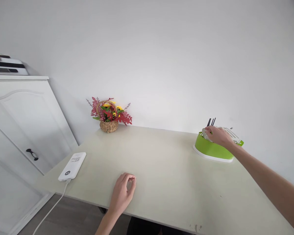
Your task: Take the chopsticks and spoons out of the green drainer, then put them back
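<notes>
Green holder (pixel 212 149), right hand (pixel 217 134) outstretched gripping it, left hand (pixel 123 192) curled on table (pixel 176 182)

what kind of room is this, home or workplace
Probably a room in a home, though that is a guess. A plain table stands against a white wall with a flower basket, a white cabinet beside it, and a green utensil holder that the right hand reaches into.

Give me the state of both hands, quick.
Left hand: loosely curled, resting on the table, holding nothing.
Right hand: on the green rack, fingers around a pale item; exact grip cannot be told.
</notes>
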Available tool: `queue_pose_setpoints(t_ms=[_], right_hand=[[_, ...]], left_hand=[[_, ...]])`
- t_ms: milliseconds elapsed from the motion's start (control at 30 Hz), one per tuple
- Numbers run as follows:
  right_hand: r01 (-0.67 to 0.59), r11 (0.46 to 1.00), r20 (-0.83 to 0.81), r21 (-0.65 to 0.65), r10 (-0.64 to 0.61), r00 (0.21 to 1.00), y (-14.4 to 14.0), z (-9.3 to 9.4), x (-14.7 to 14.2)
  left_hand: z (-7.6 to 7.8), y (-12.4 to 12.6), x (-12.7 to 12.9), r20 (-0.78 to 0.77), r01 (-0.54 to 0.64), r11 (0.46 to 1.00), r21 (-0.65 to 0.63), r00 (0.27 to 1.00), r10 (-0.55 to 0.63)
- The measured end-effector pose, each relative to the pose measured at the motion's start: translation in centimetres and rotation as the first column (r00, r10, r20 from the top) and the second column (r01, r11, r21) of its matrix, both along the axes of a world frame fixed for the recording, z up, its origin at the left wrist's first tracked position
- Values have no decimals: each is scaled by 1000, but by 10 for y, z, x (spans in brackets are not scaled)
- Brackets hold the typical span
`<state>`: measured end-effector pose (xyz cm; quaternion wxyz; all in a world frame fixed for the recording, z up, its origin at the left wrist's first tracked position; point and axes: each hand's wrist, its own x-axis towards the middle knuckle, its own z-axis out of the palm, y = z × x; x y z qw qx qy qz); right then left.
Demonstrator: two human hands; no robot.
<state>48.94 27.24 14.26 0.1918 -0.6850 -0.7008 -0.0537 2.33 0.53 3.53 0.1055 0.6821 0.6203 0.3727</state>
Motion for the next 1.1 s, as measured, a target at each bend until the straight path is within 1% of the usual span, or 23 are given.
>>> queue_pose_setpoints(t_ms=[100, 200, 300, 367, 400, 467, 567, 633, 700, 767, 833, 900, 1000, 1100], right_hand=[[7, 1000, -28, -3, -7, 1000, -5, 4, 0], [-16, 999, -51, 48, 19, 999, -14, 8, -5], [-119, 984, -41, 130, 126, 991, -29, 6, -21], [-221, 961, -17, 169, 227, 974, -43, -2, -38], [-276, 946, -4, 172, 281, 960, -50, -9, -47], [-390, 910, 17, 143, 392, 920, -68, -31, -67], [-507, 859, 18, 71, 507, 862, -97, -76, -92], [-535, 844, -2, 30, 535, 845, -116, -107, -104], [-521, 854, -29, 1, 521, 853, -132, -133, -110], [-486, 874, -74, -29, 483, 873, -144, -153, -111], [-435, 897, -149, -71, 422, 894, -152, -165, -111], [-390, 916, -191, -97, 367, 910, -156, -171, -111], [-339, 936, -184, -90, 319, 930, -159, -174, -111], [-309, 948, -175, -82, 291, 940, -160, -175, -113]], left_hand=[[1, 0, 1, -5, -4, 1000, 6, 1000, 4], [2, 0, 2, -13, -16, 999, 35, 1000, 16], [2, 1, 2, -22, -15, 999, 45, 1000, 16], [2, 1, 2, -21, -11, 999, 38, 1000, 12], [2, 1, 1, -19, -9, 999, 32, 1000, 9], [1, 1, 1, -15, -4, 1000, 16, 1000, 4], [1, 1, 1, -9, -2, 1000, 2, 1000, 2], [0, 2, -1, -21, -4, 1000, 12, 1000, 4], [-3, 3, -4, -58, -10, 999, 42, 998, 12], [-9, 6, -7, -122, -20, 997, 77, 992, 29], [-19, 10, -10, -206, -25, 995, 96, 978, 44], [-29, 15, -12, -292, -24, 995, 94, 955, 50], [-43, 20, -12, -386, -24, 997, 75, 921, 51], [-49, 22, -12, -430, -30, 997, 70, 901, 57]])
